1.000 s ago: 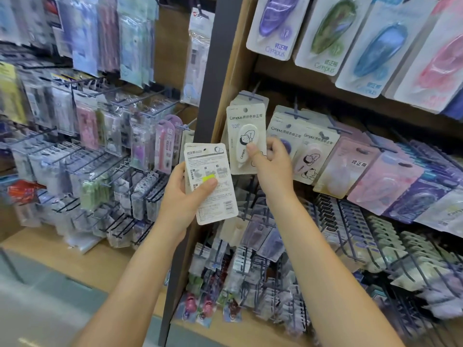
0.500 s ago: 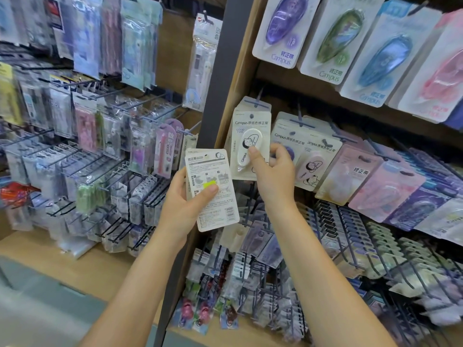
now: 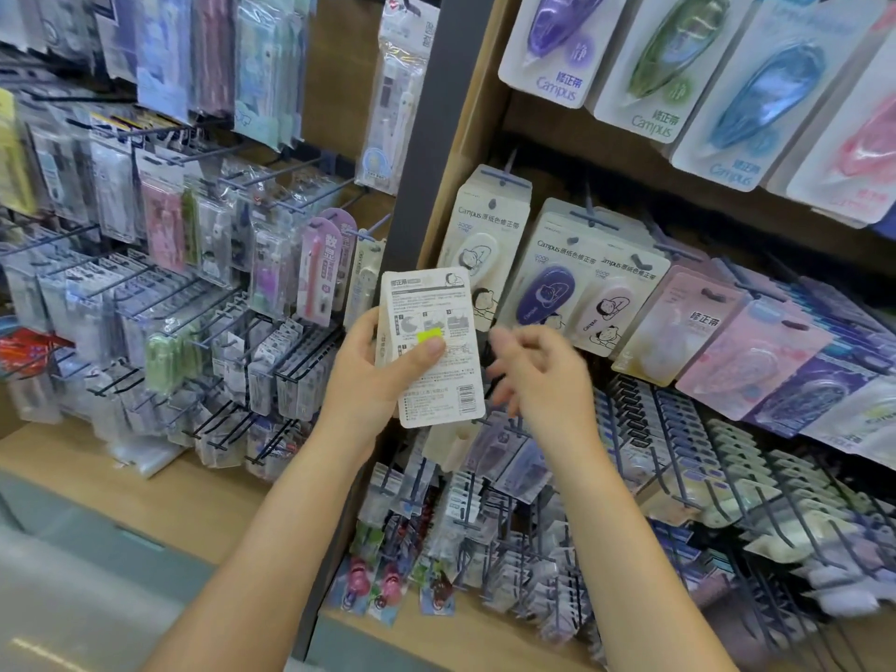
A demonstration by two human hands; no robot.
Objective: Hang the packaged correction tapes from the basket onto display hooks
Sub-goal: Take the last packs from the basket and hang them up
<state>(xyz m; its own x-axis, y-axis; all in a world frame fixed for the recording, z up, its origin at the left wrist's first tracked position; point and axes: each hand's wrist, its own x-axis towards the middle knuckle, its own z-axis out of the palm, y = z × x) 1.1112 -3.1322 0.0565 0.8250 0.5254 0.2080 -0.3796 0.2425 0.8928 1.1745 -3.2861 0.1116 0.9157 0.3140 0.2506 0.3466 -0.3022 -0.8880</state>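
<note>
My left hand grips a packaged correction tape, its printed white back with a yellow sticker turned to me, thumb across the card. Just behind it a white Campus correction tape pack hangs on a display hook at the left end of the middle row. My right hand hovers blurred below that row, fingers loosely curled and holding nothing. The basket is out of view.
More Campus packs and pink packs hang to the right, larger ones above. Rows of dark hooks with small packs fill the space below. A dark post divides this bay from the crowded left rack.
My right hand has let go of the white Campus pack, now hanging on its hook, and dropped down and away. The left hand still holds its pack.
</note>
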